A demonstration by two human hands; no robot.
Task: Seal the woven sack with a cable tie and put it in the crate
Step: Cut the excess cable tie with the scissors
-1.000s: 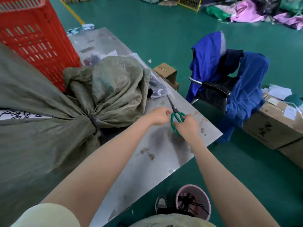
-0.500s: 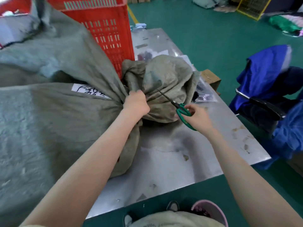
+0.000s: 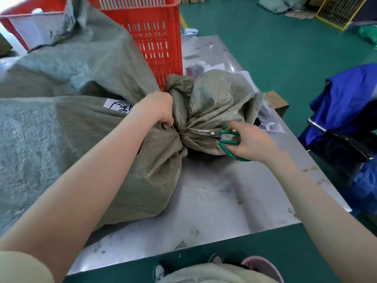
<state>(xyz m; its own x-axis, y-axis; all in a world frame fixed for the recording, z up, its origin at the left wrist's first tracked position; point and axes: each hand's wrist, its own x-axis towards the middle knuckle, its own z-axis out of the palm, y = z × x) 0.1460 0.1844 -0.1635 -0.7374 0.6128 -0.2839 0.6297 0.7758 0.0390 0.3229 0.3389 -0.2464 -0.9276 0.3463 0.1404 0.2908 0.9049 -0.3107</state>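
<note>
A large grey-green woven sack [image 3: 61, 144] lies on the metal table [image 3: 214, 211], its neck gathered into a tight bunch with the loose top [image 3: 214, 103] fanned out to the right. My left hand [image 3: 157, 109] grips the gathered neck from above. A dark cable tie [image 3: 178, 132] shows only partly at the pinch. My right hand [image 3: 251, 139] holds green-handled scissors [image 3: 224, 137], blades pointing left at the neck. The red slatted crate [image 3: 151, 35] stands just behind the sack.
A second grey sack [image 3: 81, 48] lies at the back left against the crate. Plastic bags [image 3: 269, 121] and a small cardboard box [image 3: 276, 103] sit at the table's right edge. A chair draped in blue cloth [image 3: 346, 111] stands right. A pink bucket [image 3: 265, 266] sits by my feet.
My left hand went from the scissors to the sack's neck and gripped it. My right hand lifted the scissors off the table and brought the blades to the tied neck. The view swung left.
</note>
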